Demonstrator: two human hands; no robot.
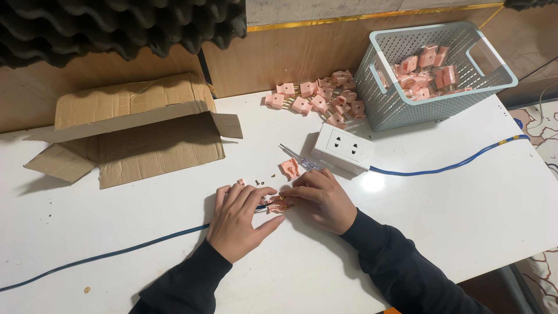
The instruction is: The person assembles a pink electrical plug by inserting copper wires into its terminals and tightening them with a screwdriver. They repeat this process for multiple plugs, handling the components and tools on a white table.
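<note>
While both hands meet just before the white two-outlet socket block (343,149):
Left hand (237,218): fingers pinching the open pink plastic plug half (276,206).
Right hand (321,199): fingertips pressed on the same piece.
Blue cable (116,252): runs leftward.

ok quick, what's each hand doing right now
Left hand: fingers closed on the blue cable at the opened pink plug.
Right hand: fingertips pinching the same plug.

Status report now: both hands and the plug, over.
Left hand and right hand both pinch open pink plastic plug on blue cable. Loose pink plug cover lies beyond.
</note>
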